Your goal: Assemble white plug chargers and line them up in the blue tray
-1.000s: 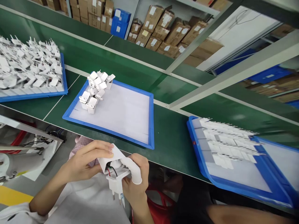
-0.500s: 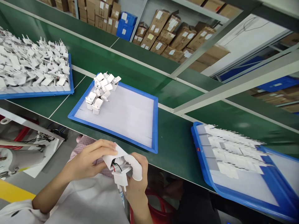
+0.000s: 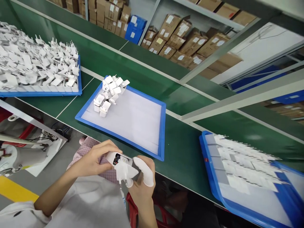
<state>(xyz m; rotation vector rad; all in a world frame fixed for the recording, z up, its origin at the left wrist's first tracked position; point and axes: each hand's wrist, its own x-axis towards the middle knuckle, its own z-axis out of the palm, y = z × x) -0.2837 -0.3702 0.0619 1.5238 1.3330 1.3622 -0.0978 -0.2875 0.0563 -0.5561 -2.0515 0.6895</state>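
Above my lap, my left hand (image 3: 101, 160) grips the white housing (image 3: 109, 156) of a plug-in charger by its left side. The housing's end is uncovered, and dark components show inside. A white plug cover (image 3: 123, 171) with two pins pointing down hangs in front of the opening. My right hand (image 3: 143, 186), with white finger cots on thumb and index finger, is closed at the cover's right edge. How firmly its fingertips press there is partly hidden.
A blue-rimmed tray (image 3: 142, 126) ahead bears several white chargers (image 3: 109, 91) at its left. Another tray (image 3: 47, 94) at left is heaped with white plug parts. At right, a blue tray (image 3: 209, 171) carries rows of white pieces. A metal post (image 3: 237, 98) slants over the bench.
The housing has turned so its opening faces up towards me, and the plug cover has tilted beside it. My right thumb has come into view. The whole view has shifted slightly.
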